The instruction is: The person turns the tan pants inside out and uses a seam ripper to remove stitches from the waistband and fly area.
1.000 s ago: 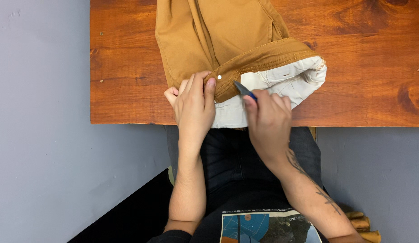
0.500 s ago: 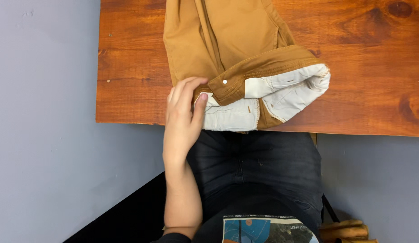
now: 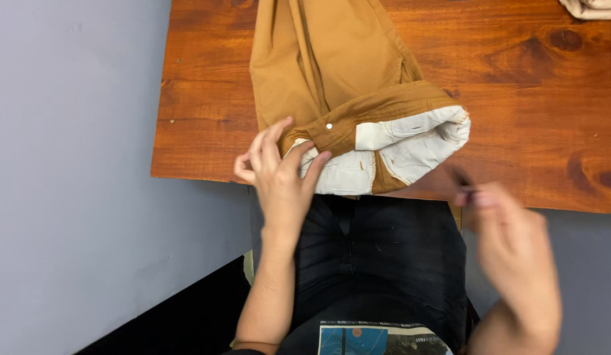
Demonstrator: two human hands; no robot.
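While I watch from the head view, the tan trousers point(image 3: 332, 72) lie on the wooden table point(image 3: 516, 85), their long axis running away from me: legs pointing to the far edge, waistband at the near edge, folded back so the pale lining point(image 3: 410, 141) shows. My left hand point(image 3: 279, 174) sits at the waistband's left corner, fingers loosely spread, fingertips touching the lining just under the small metal button point(image 3: 329, 125). My right hand point(image 3: 509, 250) is blurred, off the near edge and apart from the cloth; its fingertips seem pinched on something small and dark, though I cannot tell what.
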